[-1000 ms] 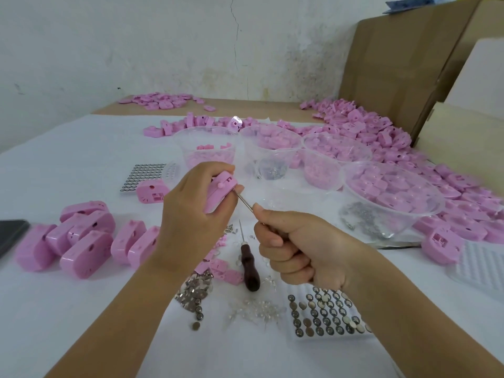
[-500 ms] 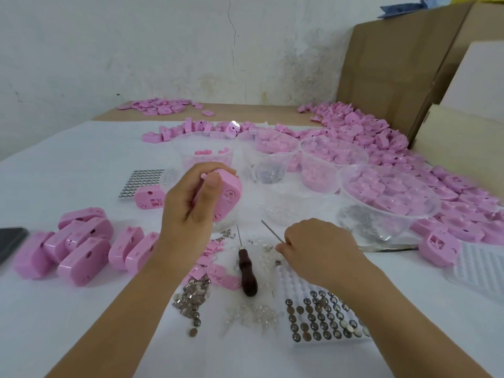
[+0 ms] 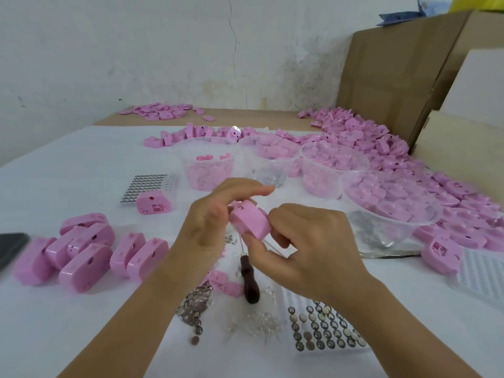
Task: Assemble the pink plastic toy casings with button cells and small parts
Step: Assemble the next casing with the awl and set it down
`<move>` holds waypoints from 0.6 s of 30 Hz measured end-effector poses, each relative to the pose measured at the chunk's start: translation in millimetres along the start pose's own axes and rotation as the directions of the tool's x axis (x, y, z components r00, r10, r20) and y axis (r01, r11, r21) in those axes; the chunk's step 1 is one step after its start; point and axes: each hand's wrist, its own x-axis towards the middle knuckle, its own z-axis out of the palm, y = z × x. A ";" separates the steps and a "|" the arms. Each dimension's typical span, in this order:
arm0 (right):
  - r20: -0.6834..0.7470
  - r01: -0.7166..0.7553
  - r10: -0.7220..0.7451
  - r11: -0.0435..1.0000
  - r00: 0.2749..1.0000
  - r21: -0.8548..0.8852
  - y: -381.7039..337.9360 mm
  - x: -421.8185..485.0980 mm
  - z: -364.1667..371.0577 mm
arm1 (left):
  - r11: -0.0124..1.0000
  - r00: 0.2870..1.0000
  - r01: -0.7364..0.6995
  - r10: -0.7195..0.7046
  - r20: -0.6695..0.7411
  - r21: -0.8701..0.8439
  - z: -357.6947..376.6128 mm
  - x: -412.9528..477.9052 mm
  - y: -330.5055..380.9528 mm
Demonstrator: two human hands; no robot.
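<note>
Dark phone (image 3: 11,248): it lies flat at the far left edge, out of my way.
Done casings (image 3: 81,257): closed pink ones lie in a bunch on the white table (image 3: 68,336) to my left. I think that keeps them apart from the empty ones.
Far cell tray (image 3: 148,186): it has rows of button cells, and one open half (image 3: 154,204) lies on its near corner.
Left hand (image 3: 212,222): my fingers curl round the pink casing and grip it. One finger sticks out straight over the top.
Pink casing (image 3: 249,219): it is up off the table between both hands, right in front of me so I can see it well.
Right hand (image 3: 308,246): my thumb pushes on the low near edge and my curled fingers pinch the other side. I think I am pressing it shut.
Thin pin (image 3: 272,245): a bit shows under my thumb. It seems tucked in my right fingers, ready to use.
Wood-handle tool (image 3: 249,279): it lies on the table just below my hands.
Loose cells (image 3: 195,304) and near cell tray (image 3: 324,331): they sit close to my wrists, easy to grab.
Clear bowls (image 3: 362,230): they keep the small parts sorted, behind my hands and to the right.
Big pink pile (image 3: 381,148): more parts wait at the far right, beside the cardboard boxes (image 3: 395,77).
</note>
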 end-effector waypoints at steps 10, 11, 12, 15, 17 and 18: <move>0.119 0.087 -0.077 0.993 0.990 -0.083 -17.0 -8.5 17.5 | 0.993 0.881 0.075 -0.110 -0.459 -0.094 10.2 -3.1 11.2; 0.135 0.088 -0.075 0.992 0.988 -0.096 -18.1 -9.4 18.7 | 0.995 0.884 0.059 -0.092 -0.459 -0.087 11.1 -3.4 12.5; 0.138 0.087 -0.072 0.991 0.988 -0.105 -19.5 -10.1 19.6 | 0.996 0.887 0.041 -0.074 -0.455 -0.081 12.3 -3.8 13.4; 0.091 0.088 -0.076 0.987 0.993 -0.133 -22.0 -10.3 20.7 | 0.993 0.898 0.034 -0.078 -0.433 -0.109 15.0 -4.6 14.0; 0.058 0.107 -0.099 0.984 0.993 -0.140 -22.8 -10.3 20.9 | 0.991 0.905 0.057 -0.103 -0.412 -0.122 16.3 -4.5 15.5; 0.048 0.113 -0.108 0.984 0.993 -0.140 -23.3 -10.1 20.7 | 0.990 0.905 0.066 -0.112 -0.410 -0.124 16.9 -4.4 16.4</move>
